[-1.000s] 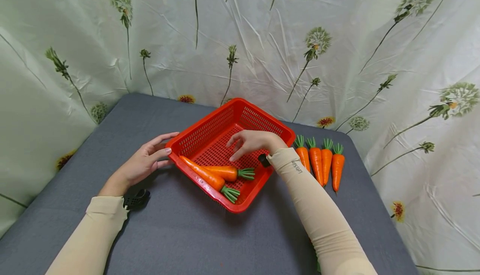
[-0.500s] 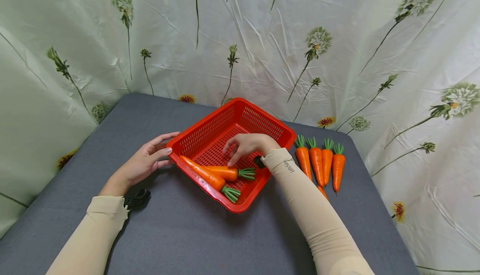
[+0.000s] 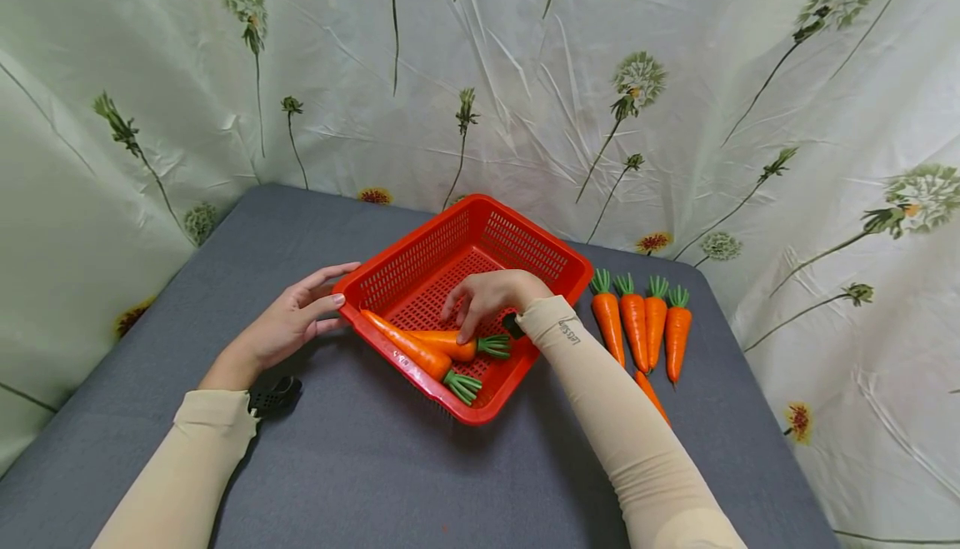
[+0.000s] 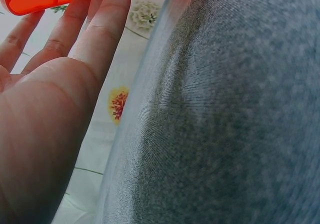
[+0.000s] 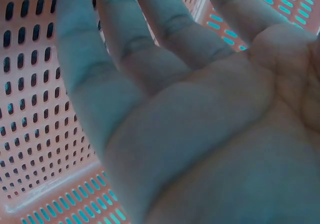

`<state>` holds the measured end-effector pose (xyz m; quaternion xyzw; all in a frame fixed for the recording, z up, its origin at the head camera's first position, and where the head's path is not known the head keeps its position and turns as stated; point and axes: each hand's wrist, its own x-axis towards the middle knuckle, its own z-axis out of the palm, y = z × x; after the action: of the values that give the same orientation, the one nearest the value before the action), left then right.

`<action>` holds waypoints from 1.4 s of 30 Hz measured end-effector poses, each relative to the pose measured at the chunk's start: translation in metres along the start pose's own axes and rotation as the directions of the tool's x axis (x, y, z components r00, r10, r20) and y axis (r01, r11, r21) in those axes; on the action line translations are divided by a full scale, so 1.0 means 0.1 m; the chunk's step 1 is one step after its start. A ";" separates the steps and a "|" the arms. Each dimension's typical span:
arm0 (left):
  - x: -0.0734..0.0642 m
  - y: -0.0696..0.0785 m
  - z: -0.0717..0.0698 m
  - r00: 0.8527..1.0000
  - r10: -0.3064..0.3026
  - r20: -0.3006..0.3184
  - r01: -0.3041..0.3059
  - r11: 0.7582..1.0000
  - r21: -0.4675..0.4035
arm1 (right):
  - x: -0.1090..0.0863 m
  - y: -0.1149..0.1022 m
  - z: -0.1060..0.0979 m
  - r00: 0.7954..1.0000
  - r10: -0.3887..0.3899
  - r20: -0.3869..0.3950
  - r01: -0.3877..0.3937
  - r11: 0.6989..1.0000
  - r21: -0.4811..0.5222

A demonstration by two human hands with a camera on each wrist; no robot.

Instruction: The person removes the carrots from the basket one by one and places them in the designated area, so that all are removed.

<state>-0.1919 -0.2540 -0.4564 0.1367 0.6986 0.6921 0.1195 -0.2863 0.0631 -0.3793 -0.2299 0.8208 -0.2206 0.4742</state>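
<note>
My left hand [image 3: 303,316] holds the left corner of a red plastic basket [image 3: 420,245], thumb on the rim and fingers at its outer side. In the left wrist view its fingers [image 4: 107,27] reach up to the red rim. Inside the basket lie two orange carrots with green tops: one carrot [image 3: 412,355] along the near wall, another carrot [image 3: 442,342] just behind it. My right hand [image 3: 491,292] reaches down into the basket, its thumb at the rear carrot near the green top. In the right wrist view the loosely bent fingers [image 5: 125,34] show over the perforated wall, holding nothing visible.
Right of the basket, several carrots [image 3: 633,328] lie in a row on the grey cloth-covered table [image 3: 390,482]. A further carrot [image 3: 651,397] is partly hidden by the right forearm. A flowered curtain [image 3: 525,116] hangs behind the table.
My right hand has moved down and slightly left inside the basket, its thumb now reaching the rear carrot. The forearm has uncovered more of the carrots at right. The left hand stays put.
</note>
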 end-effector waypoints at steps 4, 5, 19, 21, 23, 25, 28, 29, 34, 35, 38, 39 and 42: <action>0.00 -0.01 0.00 1.000 0.003 0.002 -0.003 1.000 -0.001 | 0.01 -0.01 0.01 0.999 0.015 0.040 -0.016 1.000 0.025; 0.00 -0.01 0.00 1.000 0.004 0.002 -0.004 1.000 -0.002 | 0.02 -0.01 0.02 0.998 0.021 0.052 -0.023 0.999 0.035; 0.01 -0.01 -0.01 1.000 0.007 0.004 -0.007 1.000 0.001 | 0.02 -0.04 0.07 0.994 0.075 0.083 -0.078 0.997 0.029; 0.01 -0.01 -0.01 1.000 0.007 0.003 -0.007 1.000 0.001 | 0.01 -0.04 0.06 0.994 0.073 0.083 -0.076 0.997 0.031; 0.01 -0.01 -0.01 1.000 0.007 0.003 -0.007 1.000 0.003 | 0.00 -0.04 0.05 0.995 0.071 0.076 -0.073 0.997 0.028; 0.01 -0.01 0.00 1.000 0.005 0.002 -0.005 1.000 0.003 | 0.00 -0.03 0.05 0.996 0.067 0.064 -0.069 0.998 0.017; 0.00 0.00 0.00 1.000 -0.001 0.000 0.001 1.000 -0.001 | -0.02 -0.02 0.03 0.997 0.062 0.036 -0.062 0.998 -0.008; 0.00 0.00 0.00 1.000 -0.003 0.000 0.003 1.000 -0.003 | -0.03 -0.02 0.02 0.998 0.061 0.027 -0.060 0.998 -0.017; 0.00 0.01 0.00 1.000 -0.006 0.000 0.006 1.000 -0.002 | -0.05 -0.02 0.00 0.999 0.038 -0.003 -0.038 0.999 -0.035; 0.00 0.01 0.00 1.000 -0.005 0.000 0.005 1.000 -0.002 | -0.05 -0.02 -0.01 0.999 0.034 -0.004 -0.034 0.999 -0.036; 0.00 0.01 0.00 1.000 0.002 0.006 -0.002 1.000 -0.007 | -0.05 -0.01 -0.03 1.000 0.026 -0.004 -0.026 0.999 -0.022; 0.00 0.01 0.00 1.000 0.005 0.009 -0.005 1.000 -0.011 | -0.05 -0.01 -0.03 1.000 0.024 -0.008 -0.024 0.999 -0.021; 0.00 0.00 0.00 1.000 0.012 0.019 -0.012 1.000 -0.020 | -0.08 -0.01 -0.05 0.999 0.022 -0.023 -0.023 0.999 -0.024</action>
<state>-0.1922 -0.2542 -0.4560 0.1462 0.6896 0.6985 0.1233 -0.2867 0.0681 -0.3711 -0.2238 0.8312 -0.2080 0.4644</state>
